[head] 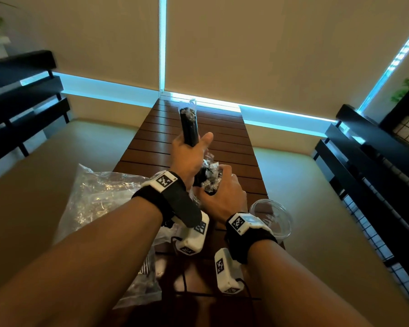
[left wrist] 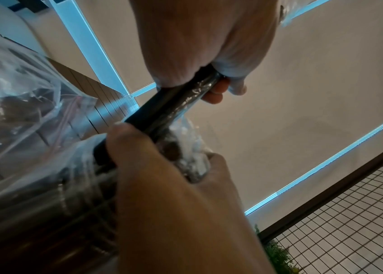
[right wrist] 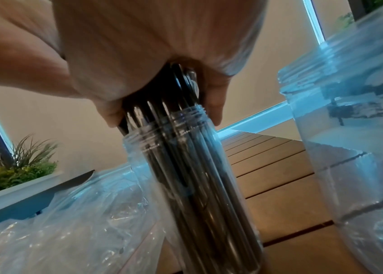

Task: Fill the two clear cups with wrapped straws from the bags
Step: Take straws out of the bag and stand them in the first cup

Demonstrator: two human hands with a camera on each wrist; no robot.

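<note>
My left hand [head: 189, 149] grips a bundle of black wrapped straws [head: 189, 123] and holds it upright above the wooden table [head: 151, 147]. In the left wrist view the left hand [left wrist: 197, 46] closes round the same bundle [left wrist: 174, 105]. Just below it, my right hand [head: 222, 192] grips the tops of several wrapped straws [head: 210, 175]. In the right wrist view the right hand [right wrist: 139, 55] holds these straws [right wrist: 186, 166] standing inside a tall clear cup [right wrist: 244, 213]. A second clear cup [head: 269, 218] [right wrist: 354, 148] stands to the right with no straws in it.
A large crumpled clear bag [head: 99, 197] [right wrist: 56, 222] lies on the table's left side. Another bag [head: 139, 279] lies near the front edge. Dark benches [head: 21, 95] flank the narrow table on both sides, and a planter [right wrist: 17, 176] sits to the left.
</note>
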